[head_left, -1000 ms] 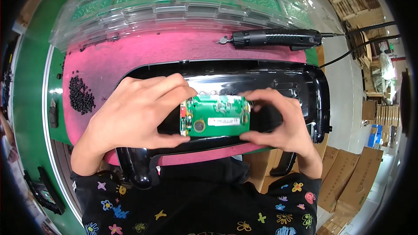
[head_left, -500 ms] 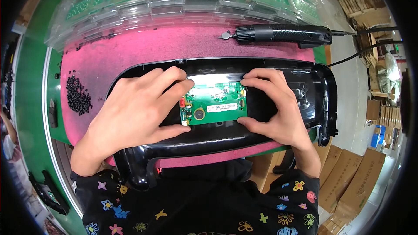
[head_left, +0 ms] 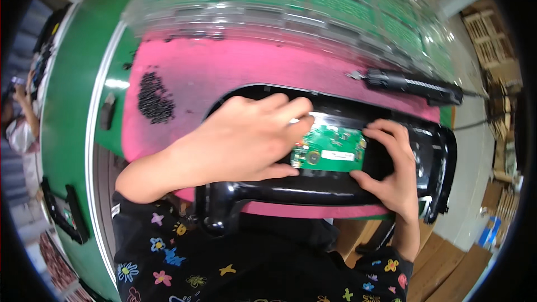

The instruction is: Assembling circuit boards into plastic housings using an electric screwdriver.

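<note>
And here's the left hand (head_left: 257, 139) gripping one end of the green circuit board (head_left: 349, 144), the right hand (head_left: 394, 170) pinching the other, right over the hollow black shell (head_left: 313, 194)! Pink mat (head_left: 240, 61) underneath, small black pieces (head_left: 154, 97) heaped at left, a black corded driver (head_left: 414, 85) lying at right, clear trays (head_left: 263, 29) of green boards (head_left: 330, 5) beyond.

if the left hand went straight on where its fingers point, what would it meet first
The green circuit board, whose left end sits at the fingertips of the left hand. Past it, the right hand looks next, though depth is unclear.
</note>
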Demonstrator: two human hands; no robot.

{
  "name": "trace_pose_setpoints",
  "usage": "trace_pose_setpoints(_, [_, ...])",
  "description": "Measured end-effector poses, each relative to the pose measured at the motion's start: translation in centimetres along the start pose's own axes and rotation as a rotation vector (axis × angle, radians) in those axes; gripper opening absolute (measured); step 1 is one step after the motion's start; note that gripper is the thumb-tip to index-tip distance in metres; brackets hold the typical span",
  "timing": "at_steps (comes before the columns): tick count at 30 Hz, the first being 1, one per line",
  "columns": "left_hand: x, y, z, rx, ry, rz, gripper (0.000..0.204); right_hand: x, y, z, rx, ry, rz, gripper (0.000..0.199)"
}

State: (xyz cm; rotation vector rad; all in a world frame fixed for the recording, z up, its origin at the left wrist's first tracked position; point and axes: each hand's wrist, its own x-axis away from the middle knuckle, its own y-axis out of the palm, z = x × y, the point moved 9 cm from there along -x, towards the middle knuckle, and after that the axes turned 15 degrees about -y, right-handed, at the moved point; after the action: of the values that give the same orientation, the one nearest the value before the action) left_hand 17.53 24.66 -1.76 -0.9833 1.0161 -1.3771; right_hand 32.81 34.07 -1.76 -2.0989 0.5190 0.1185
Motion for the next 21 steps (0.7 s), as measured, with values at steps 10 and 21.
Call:
trace_pose_setpoints(10, [1.6, -9.2, -9.2, 0.206, -0.285, 0.607, 0.017, 1.4, -1.2, 0.5, -0.129, 0.138, 0.102, 0.072])
trace_pose_setpoints(21, [5.8, -6.9, -23.9, -0.076, -1.153, 0.446, 0.026, 2.3, -13.0, 6.6, 0.480, 0.340, 0.262, 0.053])
